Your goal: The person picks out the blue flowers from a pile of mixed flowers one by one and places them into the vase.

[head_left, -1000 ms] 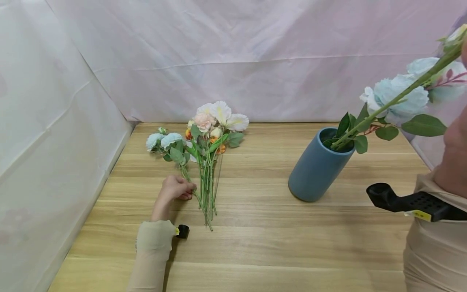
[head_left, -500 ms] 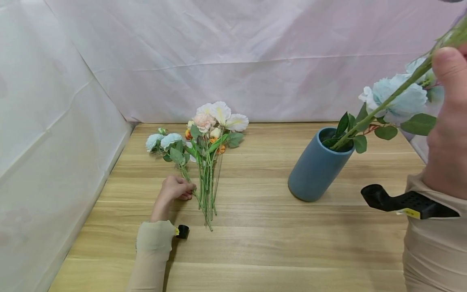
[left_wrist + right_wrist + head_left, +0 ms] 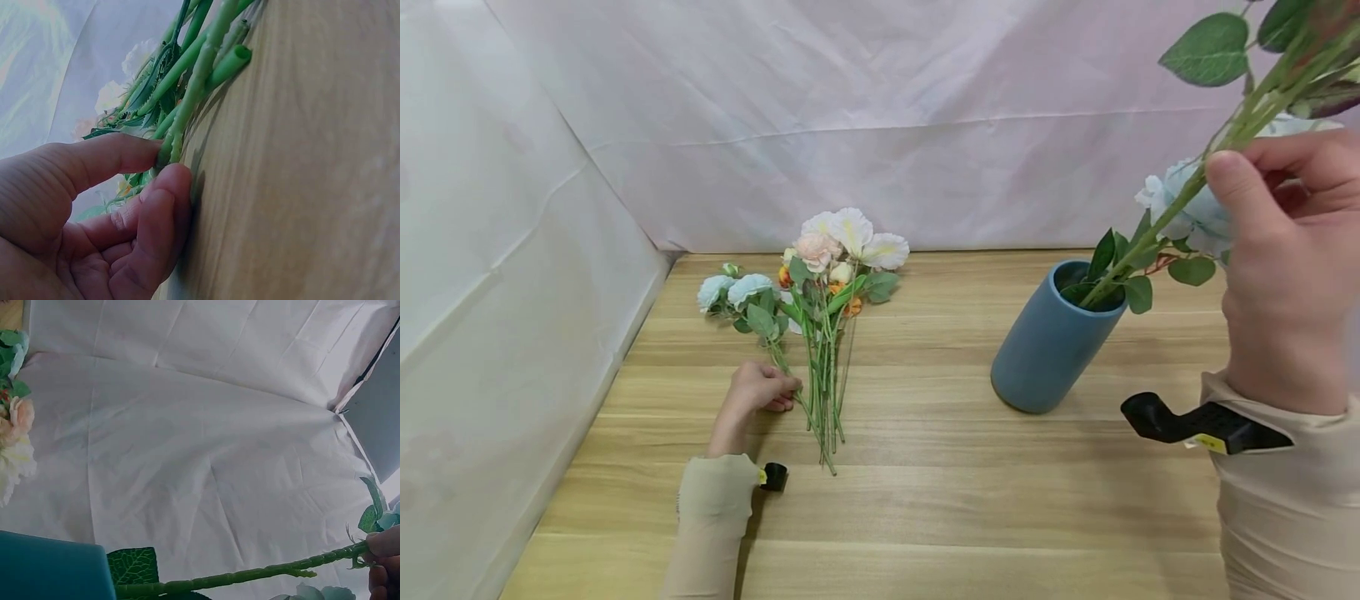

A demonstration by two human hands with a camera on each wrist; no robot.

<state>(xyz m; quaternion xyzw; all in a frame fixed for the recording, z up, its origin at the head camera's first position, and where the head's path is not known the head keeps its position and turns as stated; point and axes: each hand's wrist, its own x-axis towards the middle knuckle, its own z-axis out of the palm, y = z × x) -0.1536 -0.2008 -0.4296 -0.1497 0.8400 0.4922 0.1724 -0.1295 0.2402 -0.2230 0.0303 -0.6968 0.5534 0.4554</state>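
Note:
My left hand (image 3: 762,387) pinches the stem (image 3: 178,131) of the light-blue flowers (image 3: 749,288) lying on the table, between thumb and fingertips. At the right, my right hand (image 3: 1292,242) pinches green stems (image 3: 1187,190) whose lower ends reach into the mouth of the blue vase (image 3: 1052,342). The vase leans to the right. Large leaves (image 3: 1210,50) rise above that hand, and a pale blue bloom (image 3: 1206,217) is partly hidden behind it. In the right wrist view the stem (image 3: 250,575) runs from the vase (image 3: 53,569) to the fingertips.
Beside the light-blue flowers lies a bunch with white (image 3: 852,232), pink (image 3: 817,250) and orange blooms, its stems (image 3: 829,392) pointing toward the table's front. Pale cloth (image 3: 880,125) hangs along the back and left edges of the wooden table (image 3: 940,483).
My right hand has come down and to the left into fuller view, along the stems, and large leaves now show above it. The left hand and the vase stay practically in place.

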